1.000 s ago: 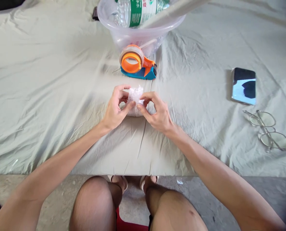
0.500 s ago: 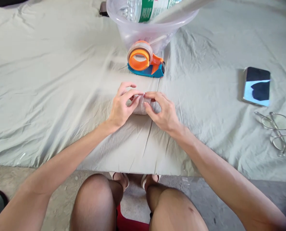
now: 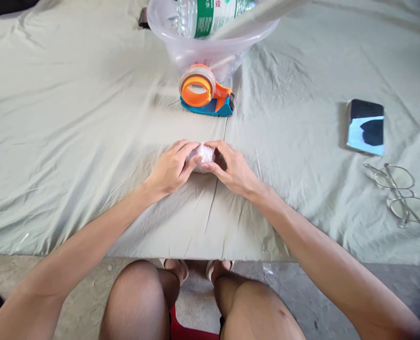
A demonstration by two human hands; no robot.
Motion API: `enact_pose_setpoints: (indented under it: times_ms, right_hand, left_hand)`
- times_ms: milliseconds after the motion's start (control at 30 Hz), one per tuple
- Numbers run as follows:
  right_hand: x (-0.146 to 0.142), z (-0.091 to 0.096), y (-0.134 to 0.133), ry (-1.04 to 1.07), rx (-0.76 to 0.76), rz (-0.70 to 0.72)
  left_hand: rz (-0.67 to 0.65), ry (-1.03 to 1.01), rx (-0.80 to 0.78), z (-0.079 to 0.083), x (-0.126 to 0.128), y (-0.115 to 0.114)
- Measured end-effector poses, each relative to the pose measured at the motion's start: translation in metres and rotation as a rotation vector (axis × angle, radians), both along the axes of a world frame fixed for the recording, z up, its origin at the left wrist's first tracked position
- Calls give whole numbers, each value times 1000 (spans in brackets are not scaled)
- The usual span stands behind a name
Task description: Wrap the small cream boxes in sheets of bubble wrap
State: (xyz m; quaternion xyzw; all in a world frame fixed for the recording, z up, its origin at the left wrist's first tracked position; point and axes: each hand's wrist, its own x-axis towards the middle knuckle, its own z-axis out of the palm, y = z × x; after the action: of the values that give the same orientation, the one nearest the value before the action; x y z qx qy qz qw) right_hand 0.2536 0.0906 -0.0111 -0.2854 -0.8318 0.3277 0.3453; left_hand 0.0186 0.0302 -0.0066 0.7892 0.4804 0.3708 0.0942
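Note:
Between my two hands is a small bundle in clear, whitish plastic wrap [image 3: 205, 153], resting on the cloth-covered table. What lies inside the wrap I cannot make out. My left hand [image 3: 172, 166] curls round its left side, thumb at the front and fingers at the back. On the opposite side my right hand [image 3: 233, 166] grips it the same way, its thumb and forefinger against the wrap. Just beyond the bundle stands a tape dispenser [image 3: 208, 111], blue and orange, with a roll of clear tape [image 3: 196, 75] on it.
Behind the dispenser, a clear plastic basin [image 3: 176, 47] holds a large bottle with a green label [image 3: 205, 18]. A phone [image 3: 365, 126] and wire-framed glasses [image 3: 401, 193] lie to the right. The grey-green cloth [image 3: 89, 118] is wrinkled. Below the table edge is a red stool [image 3: 192, 333].
My fingers have gone from pinching at the top of the wrap to closing round the bundle's sides. More of its crumpled white top shows. The whole view has shifted slightly.

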Motion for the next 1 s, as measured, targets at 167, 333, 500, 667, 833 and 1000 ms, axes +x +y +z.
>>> enact_pose_setpoints:
  times_ms: [167,333,500,667,833,1000]
  right_hand:
    - [10,3,2,-10,-54,95]
    - [10,-3,1,53,124,138]
    - [9,-6,2,66,339,167]
    - [10,1,-1,89,314,185]
    - [11,6,-5,118,167,149]
    - [8,8,-5,140,12,146]
  left_hand:
    - [-87,65,-85,1,-10,-3]
    - [-164,9,126,-3,-12,0]
    - [-149,-38,228,1,-9,-1]
    - [-83,-107,98,2,-3,-5]
    - [-141,-198,-5,1,-1,-5]
    - [-136,-260,-25,2,-1,-4]
